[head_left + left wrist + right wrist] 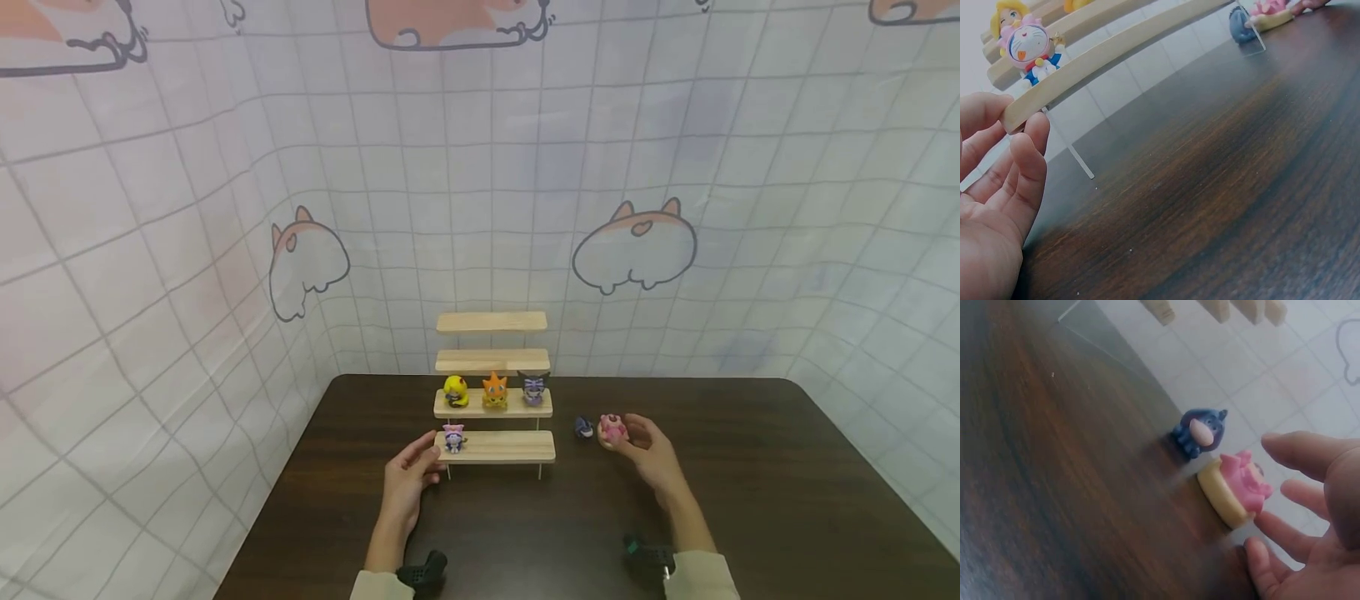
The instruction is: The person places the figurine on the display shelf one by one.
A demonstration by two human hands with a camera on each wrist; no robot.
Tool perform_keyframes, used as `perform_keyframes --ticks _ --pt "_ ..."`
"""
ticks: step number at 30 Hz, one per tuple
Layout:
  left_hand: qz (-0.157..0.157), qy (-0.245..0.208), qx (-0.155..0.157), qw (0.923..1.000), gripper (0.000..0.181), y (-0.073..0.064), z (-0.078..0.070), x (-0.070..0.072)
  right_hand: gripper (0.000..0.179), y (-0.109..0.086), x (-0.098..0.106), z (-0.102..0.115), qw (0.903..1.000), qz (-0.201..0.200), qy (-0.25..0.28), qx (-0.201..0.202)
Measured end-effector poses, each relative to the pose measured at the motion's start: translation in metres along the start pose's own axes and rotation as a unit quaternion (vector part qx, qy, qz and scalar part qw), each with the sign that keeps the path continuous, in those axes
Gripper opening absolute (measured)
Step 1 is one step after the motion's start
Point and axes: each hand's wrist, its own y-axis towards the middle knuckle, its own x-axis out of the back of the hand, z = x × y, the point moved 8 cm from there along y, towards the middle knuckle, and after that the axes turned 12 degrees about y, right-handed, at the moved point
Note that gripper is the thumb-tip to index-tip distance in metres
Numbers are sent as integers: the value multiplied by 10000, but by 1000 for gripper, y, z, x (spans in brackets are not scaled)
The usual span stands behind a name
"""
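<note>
My left hand (pixel 405 483) pinches the left end of the lowest wooden step of a tiered display stand (pixel 1116 47), thumb on top and fingers below. Just beside it on that step stands a pink-hooded cat figurine (pixel 1030 51). My right hand (pixel 1316 525) is beside a pink figurine on a cream round base (pixel 1241 487). Its thumb and fingers are spread around the figurine without closing on it; whether a fingertip touches the base I cannot tell. A dark blue donkey figurine (pixel 1202 431) sits on the table next to the pink one.
On the second step stand a yellow-haired figurine (pixel 456 392), an orange spiky one (pixel 495 392) and a dark-eared purple one (pixel 533 389). Two upper steps (pixel 492 322) rise behind. The dark wooden table (pixel 765 467) meets a grid-patterned cloth (pixel 487 208) at the back and sides.
</note>
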Motion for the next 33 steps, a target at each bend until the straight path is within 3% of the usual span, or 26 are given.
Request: perform_keyframes --ticks 6,15,33 --pt "-23 -30 -15 10000 42 0 0 1 71 5 -3 -4 9992 356 -176 -52" --pt "-17 -62 46 10000 42 1 0 1 77 25 -5 -5 9978 462 -457 106" --pt "43 -114 -23 9999 42 -2 -2 0 70 35 -1 -3 9898 902 -1102 82"
